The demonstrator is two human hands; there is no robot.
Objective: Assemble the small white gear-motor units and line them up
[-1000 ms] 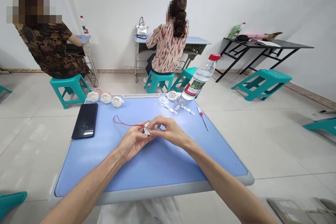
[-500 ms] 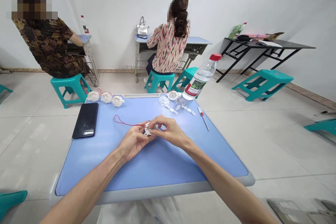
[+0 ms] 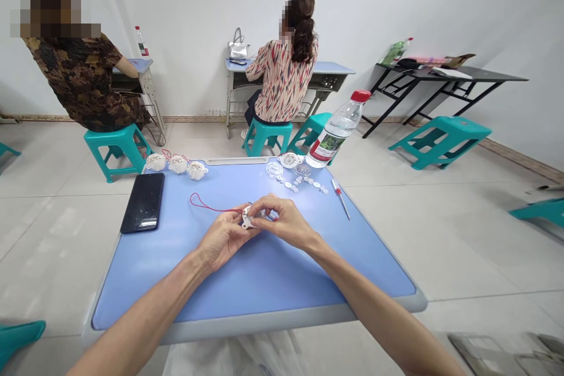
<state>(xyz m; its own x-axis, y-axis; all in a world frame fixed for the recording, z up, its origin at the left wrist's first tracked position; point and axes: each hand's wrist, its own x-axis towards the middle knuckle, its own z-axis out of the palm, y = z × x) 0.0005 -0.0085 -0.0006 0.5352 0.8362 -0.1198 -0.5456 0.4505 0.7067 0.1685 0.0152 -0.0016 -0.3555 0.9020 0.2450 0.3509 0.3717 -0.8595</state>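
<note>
Over the middle of the blue desktop, my left hand is closed round a small white round plastic piece. A red cord runs left from this piece and ends in a loop on the desk. My right hand meets it from the right, thumb and forefinger bent together against the piece. Something thin, dark and red shows beneath the right fingers; I cannot make out its kind. Both hands hide much of the piece.
Beyond lie several white round pieces, a clear disc, small white discs and a water bottle. A black phone is at left, a screwdriver at right. Two people sit ahead on green stools.
</note>
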